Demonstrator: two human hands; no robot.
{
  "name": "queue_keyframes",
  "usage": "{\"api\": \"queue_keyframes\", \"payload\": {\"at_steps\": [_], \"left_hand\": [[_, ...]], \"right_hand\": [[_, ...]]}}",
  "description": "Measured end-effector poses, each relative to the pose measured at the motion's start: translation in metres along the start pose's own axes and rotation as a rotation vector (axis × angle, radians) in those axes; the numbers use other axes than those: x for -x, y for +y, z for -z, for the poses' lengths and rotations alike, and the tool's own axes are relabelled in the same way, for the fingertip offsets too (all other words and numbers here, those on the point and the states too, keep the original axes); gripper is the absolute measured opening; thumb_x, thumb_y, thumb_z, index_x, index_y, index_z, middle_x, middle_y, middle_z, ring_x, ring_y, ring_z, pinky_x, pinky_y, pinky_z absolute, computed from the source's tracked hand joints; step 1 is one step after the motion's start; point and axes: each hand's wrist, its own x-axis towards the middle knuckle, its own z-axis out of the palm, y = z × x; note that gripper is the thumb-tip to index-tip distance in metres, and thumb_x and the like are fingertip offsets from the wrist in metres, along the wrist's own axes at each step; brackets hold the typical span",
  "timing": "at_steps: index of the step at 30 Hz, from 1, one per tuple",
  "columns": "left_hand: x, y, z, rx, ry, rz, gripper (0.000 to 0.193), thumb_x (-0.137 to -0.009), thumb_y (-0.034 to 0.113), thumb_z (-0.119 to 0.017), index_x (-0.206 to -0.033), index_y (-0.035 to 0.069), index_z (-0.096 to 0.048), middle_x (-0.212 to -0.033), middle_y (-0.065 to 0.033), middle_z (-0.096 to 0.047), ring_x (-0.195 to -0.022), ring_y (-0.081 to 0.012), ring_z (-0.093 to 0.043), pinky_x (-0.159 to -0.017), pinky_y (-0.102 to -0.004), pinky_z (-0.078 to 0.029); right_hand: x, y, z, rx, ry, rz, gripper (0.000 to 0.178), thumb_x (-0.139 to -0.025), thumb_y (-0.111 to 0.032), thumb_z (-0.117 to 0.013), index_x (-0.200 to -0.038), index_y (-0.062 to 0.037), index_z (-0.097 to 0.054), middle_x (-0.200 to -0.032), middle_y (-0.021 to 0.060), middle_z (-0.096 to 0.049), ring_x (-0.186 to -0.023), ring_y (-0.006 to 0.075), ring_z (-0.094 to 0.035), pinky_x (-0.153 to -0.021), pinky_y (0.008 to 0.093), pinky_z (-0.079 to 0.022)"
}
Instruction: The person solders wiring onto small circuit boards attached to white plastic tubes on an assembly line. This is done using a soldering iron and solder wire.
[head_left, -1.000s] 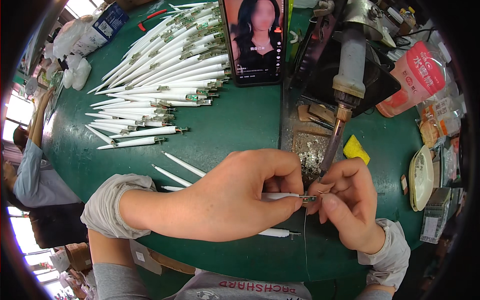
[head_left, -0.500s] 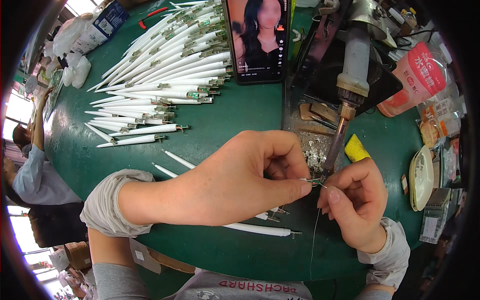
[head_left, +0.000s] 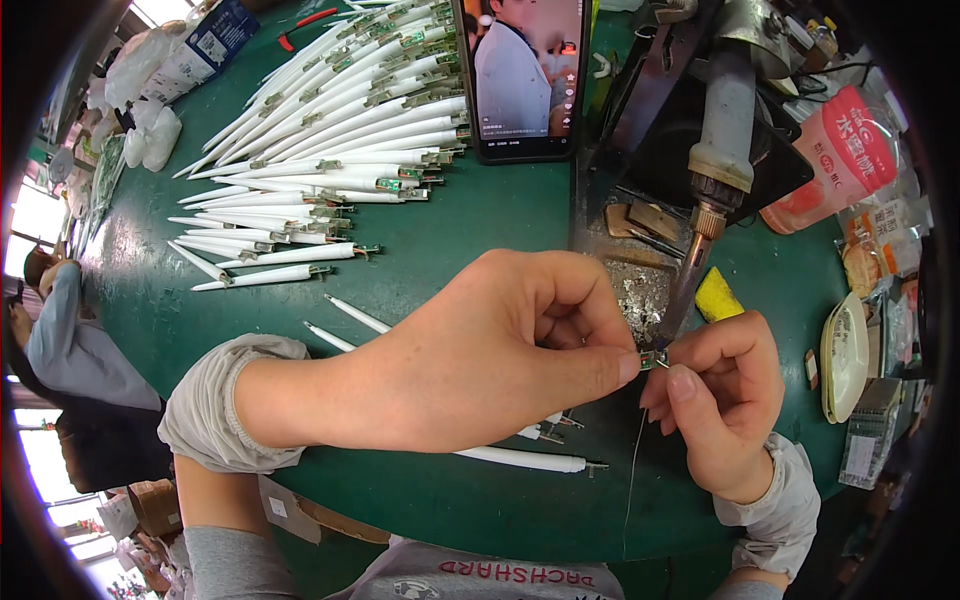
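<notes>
My left hand [head_left: 500,365] pinches a small green circuit board [head_left: 649,360] between thumb and forefinger; whatever it is joined to is hidden behind the hand. The tip of a mounted soldering iron [head_left: 722,135] comes down right at the board. My right hand [head_left: 728,405] is closed in a pinch beside it, holding a thin solder wire [head_left: 631,490] that hangs down toward the table edge. Beneath my left hand lie a few white pen-shaped sticks [head_left: 525,460], partly covered, with bare metal parts at their ends.
Many similar white sticks with small boards [head_left: 330,130] are heaped at the far left. A phone [head_left: 522,85] stands behind them. A yellow sponge [head_left: 717,296], a solder-spattered tray [head_left: 645,290], a pink pouch [head_left: 835,160] and a pale dish [head_left: 846,350] lie rightward. Another person [head_left: 80,330] sits far left.
My left hand has shifted slightly right, and the board now shows more plainly under the iron tip. My right hand keeps its pinch on the wire. The phone's picture has changed.
</notes>
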Motion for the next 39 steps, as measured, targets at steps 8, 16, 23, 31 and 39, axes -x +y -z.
{"api": "queue_keyframes", "payload": {"at_steps": [8,16,23,31,39], "left_hand": [[0.003,0.005,-0.002,-0.028,0.014,0.017,0.01,-0.087,0.0,-0.063,-0.096,-0.001,-0.058,-0.091,-0.0038,-0.062,-0.083,-0.0067,-0.057,-0.072,-0.0205,-0.047],[0.003,0.005,0.0,-0.079,0.051,0.038,0.008,-0.087,0.001,-0.063,-0.094,-0.001,-0.059,-0.09,-0.0035,-0.063,-0.083,-0.0059,-0.057,-0.071,-0.02,-0.047],[0.002,0.003,-0.001,-0.049,0.058,-0.012,0.008,-0.088,0.002,-0.063,-0.093,-0.001,-0.058,-0.088,-0.0024,-0.063,-0.081,-0.0051,-0.057,-0.07,-0.0193,-0.046],[0.001,0.002,-0.001,0.014,0.029,-0.036,0.008,-0.088,0.003,-0.064,-0.093,0.0,-0.058,-0.087,-0.0021,-0.062,-0.077,-0.0046,-0.056,-0.067,-0.0187,-0.046],[0.004,0.003,0.003,-0.014,0.053,0.034,0.007,-0.087,0.002,-0.064,-0.091,0.0,-0.059,-0.086,-0.002,-0.062,-0.076,-0.0042,-0.055,-0.063,-0.0187,-0.044]], "right_hand": [[0.001,0.001,0.001,-0.004,-0.004,0.014,0.016,-0.086,0.001,-0.061,-0.094,0.0029,-0.047,-0.081,0.011,-0.062,-0.067,0.0088,-0.06,-0.057,0.0187,-0.046],[-0.001,0.001,0.0,0.002,-0.036,0.004,0.015,-0.086,0.002,-0.059,-0.094,0.0031,-0.046,-0.079,0.0109,-0.061,-0.067,0.0083,-0.059,-0.057,0.0186,-0.045],[-0.001,0.003,0.0,-0.046,-0.051,0.01,0.016,-0.088,0.001,-0.058,-0.097,0.0039,-0.045,-0.087,0.0135,-0.059,-0.073,0.0122,-0.06,-0.06,0.0214,-0.05],[-0.001,0.002,-0.003,-0.078,-0.038,0.036,0.017,-0.089,0.002,-0.057,-0.099,0.0034,-0.044,-0.088,0.0138,-0.058,-0.074,0.0129,-0.06,-0.062,0.0225,-0.052],[-0.003,0.008,0.003,-0.046,-0.067,0.009,0.015,-0.092,-0.002,-0.053,-0.099,0.0017,-0.04,-0.084,0.0126,-0.058,-0.068,0.0108,-0.057,-0.059,0.021,-0.048]]}}
